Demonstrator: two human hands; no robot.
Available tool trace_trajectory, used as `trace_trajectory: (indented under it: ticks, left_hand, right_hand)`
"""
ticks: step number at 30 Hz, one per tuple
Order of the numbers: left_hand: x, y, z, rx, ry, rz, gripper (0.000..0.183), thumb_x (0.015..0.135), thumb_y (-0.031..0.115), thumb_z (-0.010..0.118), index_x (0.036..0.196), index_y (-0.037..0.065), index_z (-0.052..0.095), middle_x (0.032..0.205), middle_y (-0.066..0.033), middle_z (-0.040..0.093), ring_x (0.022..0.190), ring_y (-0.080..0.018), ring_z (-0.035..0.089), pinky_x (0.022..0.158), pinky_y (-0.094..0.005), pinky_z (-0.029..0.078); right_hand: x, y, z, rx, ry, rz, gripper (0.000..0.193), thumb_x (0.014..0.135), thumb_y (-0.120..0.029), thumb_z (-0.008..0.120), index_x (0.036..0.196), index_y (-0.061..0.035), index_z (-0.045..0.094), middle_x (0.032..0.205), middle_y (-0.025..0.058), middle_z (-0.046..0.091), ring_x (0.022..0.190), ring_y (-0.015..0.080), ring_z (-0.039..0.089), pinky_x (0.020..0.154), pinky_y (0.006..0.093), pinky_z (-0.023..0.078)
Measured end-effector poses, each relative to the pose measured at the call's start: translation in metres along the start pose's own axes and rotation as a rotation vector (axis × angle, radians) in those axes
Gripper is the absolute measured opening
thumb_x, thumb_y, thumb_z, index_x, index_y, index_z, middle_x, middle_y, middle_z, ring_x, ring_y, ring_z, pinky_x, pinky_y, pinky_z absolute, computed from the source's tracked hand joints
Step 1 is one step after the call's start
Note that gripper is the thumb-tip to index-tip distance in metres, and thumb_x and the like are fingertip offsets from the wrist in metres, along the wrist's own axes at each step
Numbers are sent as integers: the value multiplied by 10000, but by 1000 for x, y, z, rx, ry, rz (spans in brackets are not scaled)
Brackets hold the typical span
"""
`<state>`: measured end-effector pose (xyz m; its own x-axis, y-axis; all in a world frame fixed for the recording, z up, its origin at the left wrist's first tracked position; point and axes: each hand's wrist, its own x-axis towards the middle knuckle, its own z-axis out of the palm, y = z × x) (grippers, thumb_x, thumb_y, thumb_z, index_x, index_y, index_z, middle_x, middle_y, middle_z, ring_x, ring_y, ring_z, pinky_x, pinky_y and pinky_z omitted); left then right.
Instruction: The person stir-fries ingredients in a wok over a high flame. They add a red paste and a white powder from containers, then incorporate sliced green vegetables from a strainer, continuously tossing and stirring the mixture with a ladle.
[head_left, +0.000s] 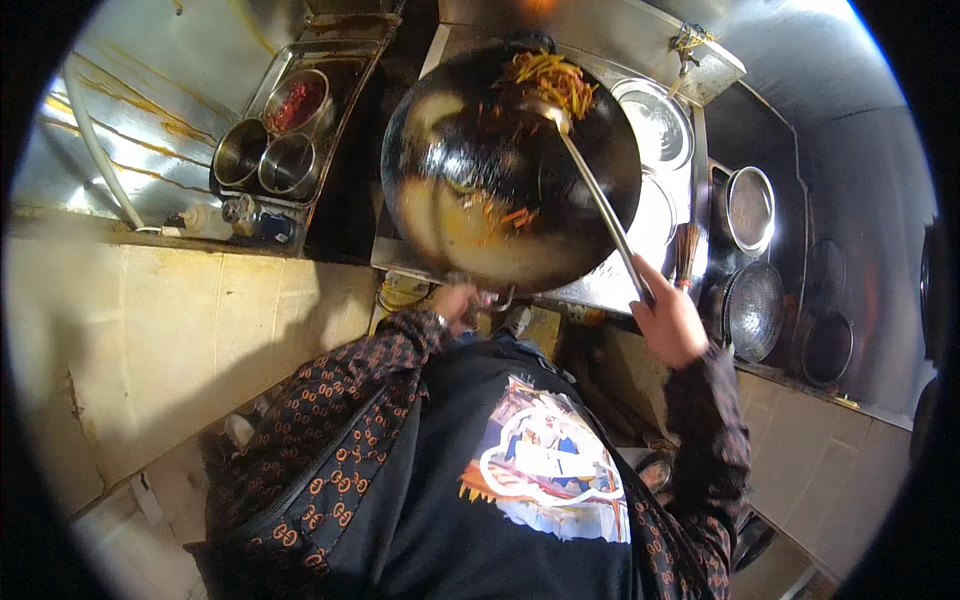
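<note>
A large dark wok (pixel 585 240) is in front of me, with its near handle (pixel 497 298) toward my body. My left hand (pixel 456 303) is closed at that handle, slightly blurred. In my right hand (pixel 674 322) is the handle end of a long metal ladle (pixel 592 185), which slants up and left across the wok. The ladle's bowl lies against a heap of shredded orange and yellow-green food (pixel 555 82) at the wok's far rim. Some loose orange strips (pixel 512 217) lie lower in the wok, on its shiny, oily surface.
Metal pots (pixel 240 155) stand in a tray at the far left, one holding red pieces (pixel 298 103). Squeeze bottles (pixel 207 220) are before them. On the right are round metal basins (pixel 655 120), a brush (pixel 687 250), a pot (pixel 750 210) and a dark perforated strainer (pixel 753 312).
</note>
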<state>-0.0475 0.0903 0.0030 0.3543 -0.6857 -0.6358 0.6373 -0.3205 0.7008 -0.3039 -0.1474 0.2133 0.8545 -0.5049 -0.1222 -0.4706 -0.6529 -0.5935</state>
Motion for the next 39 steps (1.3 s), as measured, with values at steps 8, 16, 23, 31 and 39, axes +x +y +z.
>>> trace_trajectory:
  ticks: [8, 16, 23, 31, 39]
  left_hand:
    - [60, 89, 43, -409, -92, -7, 125, 906, 168, 552, 879, 58, 501, 765, -61, 559, 555, -171, 543, 470, -272, 440]
    - [-25, 22, 0, -61, -110, -171, 200, 881, 229, 539, 964, 49, 565, 667, -84, 563, 561, -147, 531, 413, -292, 422]
    - [68, 88, 47, -388, -24, 64, 149, 846, 117, 542, 716, 64, 492, 712, -84, 586, 476, -171, 488, 403, -311, 397]
    - [22, -21, -24, -247, -146, -221, 104, 863, 149, 595, 817, 65, 553, 854, -90, 613, 641, -216, 560, 584, -401, 445]
    - [1, 67, 20, -249, 96, 119, 91, 867, 93, 556, 798, 100, 497, 726, -69, 553, 538, -149, 495, 432, -252, 356]
  right_hand:
    - [39, -41, -14, -13, -287, 103, 563, 893, -61, 609, 1439, -86, 477, 778, 96, 653, 587, 168, 605, 575, 331, 520]
    - [-28, -50, -45, 14, -46, -50, 624, 891, -26, 627, 1473, -30, 403, 931, 160, 693, 738, 214, 681, 674, 354, 555]
    - [53, -48, -3, -89, -194, -21, 589, 897, -71, 613, 1462, -116, 451, 751, 120, 661, 650, 191, 637, 568, 372, 526]
    - [-23, -17, -22, -429, -11, -39, 577, 920, -77, 541, 1479, -120, 405, 961, 236, 656, 849, 385, 679, 767, 458, 549]
    - [-10, -33, -32, 332, -179, 320, 542, 960, -104, 558, 1478, -72, 403, 736, 59, 593, 543, 135, 592, 451, 294, 494]
